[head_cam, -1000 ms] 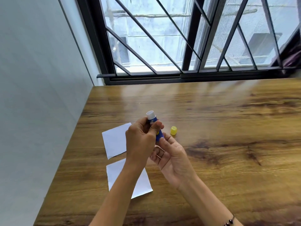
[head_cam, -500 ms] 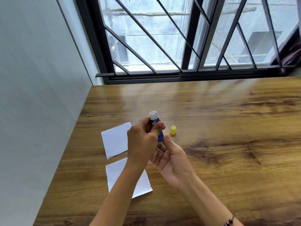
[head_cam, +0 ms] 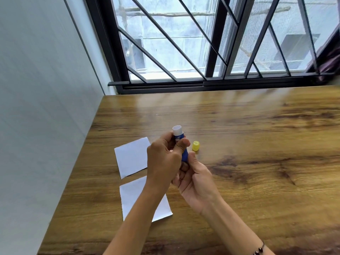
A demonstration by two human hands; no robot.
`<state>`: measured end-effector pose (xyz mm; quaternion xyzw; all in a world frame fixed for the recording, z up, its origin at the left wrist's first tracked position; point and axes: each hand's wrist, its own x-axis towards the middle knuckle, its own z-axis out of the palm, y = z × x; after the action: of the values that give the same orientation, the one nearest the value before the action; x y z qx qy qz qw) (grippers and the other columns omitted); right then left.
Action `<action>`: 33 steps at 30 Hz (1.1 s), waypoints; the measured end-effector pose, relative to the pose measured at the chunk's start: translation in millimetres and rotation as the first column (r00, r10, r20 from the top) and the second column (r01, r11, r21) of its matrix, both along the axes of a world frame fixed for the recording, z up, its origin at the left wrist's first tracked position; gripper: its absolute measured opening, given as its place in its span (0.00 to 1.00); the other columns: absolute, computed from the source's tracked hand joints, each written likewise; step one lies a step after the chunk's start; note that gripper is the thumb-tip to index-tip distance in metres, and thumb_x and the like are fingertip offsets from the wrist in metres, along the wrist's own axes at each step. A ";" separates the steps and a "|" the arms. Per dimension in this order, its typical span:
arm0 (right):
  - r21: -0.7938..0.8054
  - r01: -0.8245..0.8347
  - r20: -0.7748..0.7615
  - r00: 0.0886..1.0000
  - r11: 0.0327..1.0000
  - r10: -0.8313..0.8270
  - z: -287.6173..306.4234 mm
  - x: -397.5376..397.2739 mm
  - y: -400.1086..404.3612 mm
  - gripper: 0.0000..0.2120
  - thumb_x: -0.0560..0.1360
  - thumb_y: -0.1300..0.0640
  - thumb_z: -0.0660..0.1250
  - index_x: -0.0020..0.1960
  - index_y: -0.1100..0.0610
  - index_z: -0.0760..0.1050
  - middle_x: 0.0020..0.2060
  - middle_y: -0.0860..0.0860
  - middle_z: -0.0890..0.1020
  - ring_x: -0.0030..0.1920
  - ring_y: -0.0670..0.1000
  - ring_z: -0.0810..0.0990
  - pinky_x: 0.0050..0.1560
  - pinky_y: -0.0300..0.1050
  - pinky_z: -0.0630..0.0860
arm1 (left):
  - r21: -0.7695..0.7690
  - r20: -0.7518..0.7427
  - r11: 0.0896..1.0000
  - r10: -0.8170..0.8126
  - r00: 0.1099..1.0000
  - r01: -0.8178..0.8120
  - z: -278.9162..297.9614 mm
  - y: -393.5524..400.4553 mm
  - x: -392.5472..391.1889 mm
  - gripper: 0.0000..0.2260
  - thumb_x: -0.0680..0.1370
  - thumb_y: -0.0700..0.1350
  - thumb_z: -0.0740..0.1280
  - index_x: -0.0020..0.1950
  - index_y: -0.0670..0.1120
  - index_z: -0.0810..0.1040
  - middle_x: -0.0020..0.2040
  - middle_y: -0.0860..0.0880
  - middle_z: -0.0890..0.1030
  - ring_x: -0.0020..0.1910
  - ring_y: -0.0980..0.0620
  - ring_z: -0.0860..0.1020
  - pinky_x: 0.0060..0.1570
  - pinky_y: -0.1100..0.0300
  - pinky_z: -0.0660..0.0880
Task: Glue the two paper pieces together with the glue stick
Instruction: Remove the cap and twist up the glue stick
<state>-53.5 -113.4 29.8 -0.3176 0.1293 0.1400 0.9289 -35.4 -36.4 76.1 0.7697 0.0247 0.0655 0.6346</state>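
Observation:
A blue glue stick [head_cam: 179, 138] with a white open top stands nearly upright above the table, held by both hands. My left hand [head_cam: 164, 159] wraps its upper body, thumb across the front. My right hand [head_cam: 196, 183] pinches its lower end from below. Its yellow cap [head_cam: 195, 145] stands on the table just right of the hands. Two white paper pieces lie flat to the left: the far piece [head_cam: 131, 159] and the near piece [head_cam: 135, 196], partly hidden under my left forearm.
The wooden table [head_cam: 257, 162] meets a pale wall [head_cam: 36, 126] on the left and a barred window [head_cam: 202, 43] at the back. A dark cloth [head_cam: 331, 61] hangs at the far right corner.
The glue stick has tilted a little more upright between my hands. My right fingers have closed further around its base. The papers and the cap have not moved.

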 end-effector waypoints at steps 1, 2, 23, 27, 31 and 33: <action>0.001 -0.018 0.026 1.000 1.000 0.018 -1.3 -0.1 -0.6 0.18 0.76 0.49 0.56 0.44 0.62 0.78 0.29 0.54 0.80 0.27 0.49 0.77 0.29 0.40 0.77 | -0.010 -0.003 1.000 0.000 1.000 0.000 0.6 0.6 0.1 0.11 0.74 0.43 0.68 0.37 0.58 0.76 0.42 0.47 0.85 0.45 0.48 0.83 0.49 0.44 0.79; -0.006 -0.033 0.055 0.998 0.999 0.033 -2.0 -0.1 -1.5 0.17 0.74 0.49 0.58 0.47 0.61 0.78 0.32 0.54 0.80 0.30 0.50 0.77 0.32 0.42 0.77 | -0.015 -0.004 1.000 0.001 1.000 -0.001 0.7 1.6 0.7 0.11 0.74 0.43 0.68 0.36 0.59 0.76 0.42 0.48 0.85 0.46 0.48 0.83 0.49 0.44 0.79; -0.118 -0.008 0.157 0.987 0.993 0.026 -1.5 -1.6 -1.1 0.17 0.71 0.54 0.62 0.56 0.62 0.71 0.31 0.53 0.79 0.27 0.49 0.75 0.29 0.40 0.75 | -0.015 -0.013 1.000 0.008 1.000 -0.008 -1.6 5.3 2.5 0.11 0.74 0.43 0.68 0.37 0.59 0.76 0.42 0.48 0.85 0.45 0.48 0.83 0.48 0.44 0.80; -0.143 0.030 0.172 0.985 0.989 -0.005 -1.4 -0.6 -1.7 0.14 0.70 0.60 0.63 0.55 0.63 0.70 0.30 0.53 0.80 0.25 0.48 0.76 0.28 0.39 0.76 | -0.013 -0.019 1.000 0.000 1.000 -0.001 -1.9 5.8 2.1 0.11 0.74 0.42 0.68 0.37 0.58 0.77 0.41 0.50 0.85 0.44 0.49 0.83 0.48 0.44 0.80; -0.188 0.047 0.145 0.989 0.981 -0.020 -2.5 -0.4 0.8 0.11 0.75 0.58 0.58 0.53 0.63 0.72 0.29 0.53 0.80 0.25 0.48 0.76 0.27 0.39 0.76 | -0.001 -0.011 1.000 0.003 1.000 -0.003 -1.1 5.3 1.2 0.11 0.74 0.43 0.68 0.36 0.58 0.76 0.41 0.49 0.85 0.44 0.50 0.83 0.48 0.44 0.80; -0.198 0.041 0.135 0.991 0.979 -0.015 -0.9 0.2 0.4 0.11 0.78 0.57 0.55 0.52 0.63 0.73 0.28 0.54 0.81 0.26 0.48 0.77 0.28 0.38 0.76 | 0.002 -0.010 1.000 0.009 1.000 -0.009 -0.5 6.8 1.3 0.11 0.74 0.43 0.68 0.35 0.58 0.76 0.40 0.49 0.85 0.44 0.50 0.83 0.49 0.44 0.80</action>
<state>-53.3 -112.9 28.9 -0.4164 0.0852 0.0917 0.9005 -34.1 -29.6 75.7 0.7703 0.0313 0.0646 0.6336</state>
